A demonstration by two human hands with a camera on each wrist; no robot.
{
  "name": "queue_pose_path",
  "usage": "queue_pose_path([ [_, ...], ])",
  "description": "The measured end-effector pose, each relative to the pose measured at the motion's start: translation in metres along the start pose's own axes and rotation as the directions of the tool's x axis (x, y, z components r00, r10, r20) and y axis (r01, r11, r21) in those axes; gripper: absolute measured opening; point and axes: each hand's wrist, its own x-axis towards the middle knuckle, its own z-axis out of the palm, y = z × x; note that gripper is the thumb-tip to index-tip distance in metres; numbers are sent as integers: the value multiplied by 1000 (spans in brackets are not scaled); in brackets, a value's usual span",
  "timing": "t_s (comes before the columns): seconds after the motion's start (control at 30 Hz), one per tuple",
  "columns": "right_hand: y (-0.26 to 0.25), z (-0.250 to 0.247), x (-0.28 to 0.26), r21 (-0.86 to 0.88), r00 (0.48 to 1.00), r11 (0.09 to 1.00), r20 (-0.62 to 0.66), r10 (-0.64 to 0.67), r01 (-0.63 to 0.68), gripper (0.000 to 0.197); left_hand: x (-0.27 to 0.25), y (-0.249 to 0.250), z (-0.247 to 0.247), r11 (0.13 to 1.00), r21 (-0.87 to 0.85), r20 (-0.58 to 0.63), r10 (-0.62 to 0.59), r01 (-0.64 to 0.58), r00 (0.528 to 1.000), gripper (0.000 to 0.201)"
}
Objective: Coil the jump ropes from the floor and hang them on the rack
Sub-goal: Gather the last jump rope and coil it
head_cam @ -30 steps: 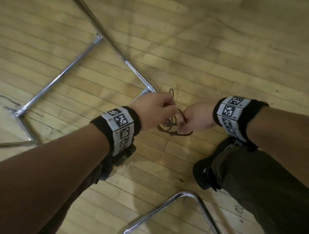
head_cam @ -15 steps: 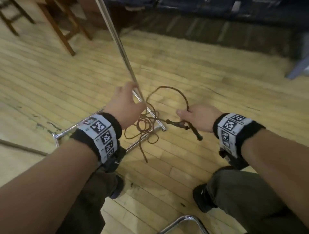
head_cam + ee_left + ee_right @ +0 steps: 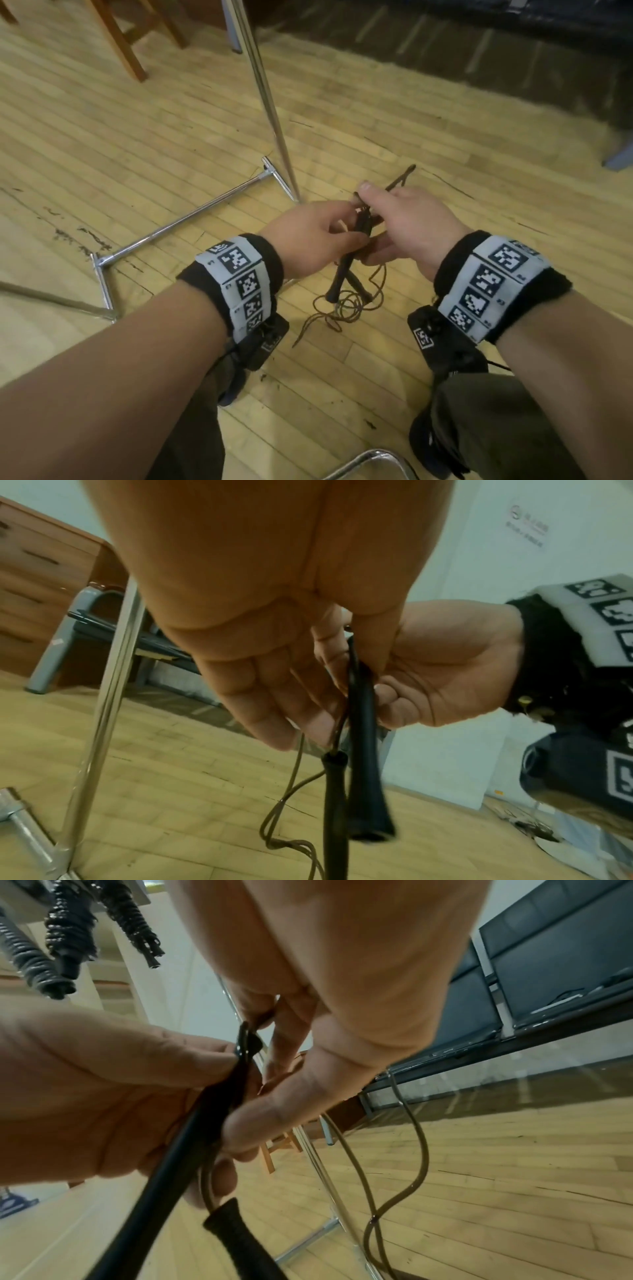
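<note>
The thin brown jump rope with two black handles (image 3: 346, 274) hangs between both hands above the wooden plank floor (image 3: 171, 144). The left hand (image 3: 308, 240) and right hand (image 3: 407, 222) each curl fingers round it. A chrome tubular rack (image 3: 270, 113) stands just beyond; brown wooden chair legs (image 3: 120, 44) farther back.

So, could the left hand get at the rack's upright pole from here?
Probably not straight away: the left hand and right hand both grip the jump rope handles. The pole stands just beyond, nothing between.
</note>
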Motion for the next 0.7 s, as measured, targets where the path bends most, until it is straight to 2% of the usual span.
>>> queue_pose_path([
  [0.17, -11, -4, 35, 99, 999, 994, -33, 40, -37, 35, 23, -9, -21, 979, -186, -32, -93, 85, 995, 6],
  [0.23, -12, -3, 43, 135, 998, 989, -13, 55, -53, 34, 28, -9, -22, 986, -127, -42, -114, 108, 993, 7],
  [0.33, -13, -1, 52, 187, 998, 981, 24, 54, -57, 36, 32, -12, -19, 984, 132, -73, -114, 123, 991, 13],
  [0.43, -13, 0, 54, 188, 1000, 982, 5, 26, -27, 38, 33, -13, -14, 987, 140, -54, -73, 80, 996, 39],
  [0.5, -10, 0, 53, 116, 1000, 993, -18, -10, 12, 42, 32, -9, -11, 996, 75, -55, -53, 57, 997, 47],
  [0.6, -9, 0, 51, -46, 997, 997, -39, -65, 63, 49, 35, -5, -7, 996, -45, -159, -89, 83, 983, 31],
  [0.7, -11, 1, 45, -232, 990, 965, -35, -136, 124, 49, 41, -8, -9, 990, -39, -267, -140, 134, 953, 23],
])
